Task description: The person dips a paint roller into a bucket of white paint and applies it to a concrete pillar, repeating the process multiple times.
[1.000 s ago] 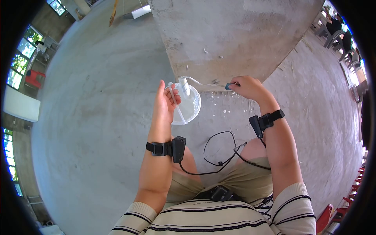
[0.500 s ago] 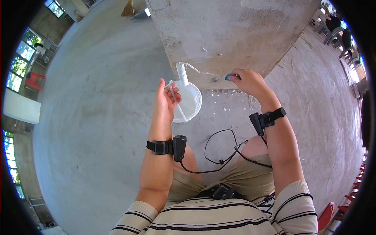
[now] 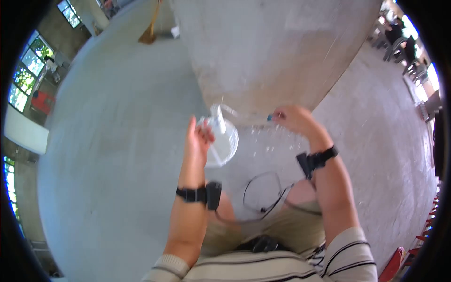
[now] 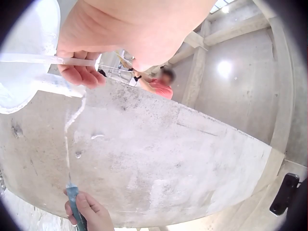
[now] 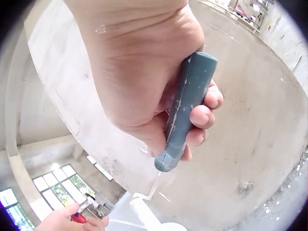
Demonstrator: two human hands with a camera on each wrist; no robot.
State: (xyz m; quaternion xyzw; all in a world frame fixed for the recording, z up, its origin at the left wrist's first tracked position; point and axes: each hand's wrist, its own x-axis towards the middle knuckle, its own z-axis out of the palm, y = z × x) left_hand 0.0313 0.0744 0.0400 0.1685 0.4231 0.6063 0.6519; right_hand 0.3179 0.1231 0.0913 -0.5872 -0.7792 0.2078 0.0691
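1. Head view: holds white bucket [image 3: 230, 152] with left hand [image 3: 196, 140]; grips with right hand [image 3: 296, 120] a paint roller [image 3: 217, 117], tilted at bucket's mouth near concrete pillar [image 3: 272, 56].
2. Left wrist view: curls left hand's fingers round pale bail [image 4: 33, 58]; shows bent rod [image 4: 67, 139] running from roller to right hand.
3. Right wrist view: wraps right hand snugly round blue-green handle [image 5: 185, 106], flecked with white; cannot tell whether roller touches bucket.
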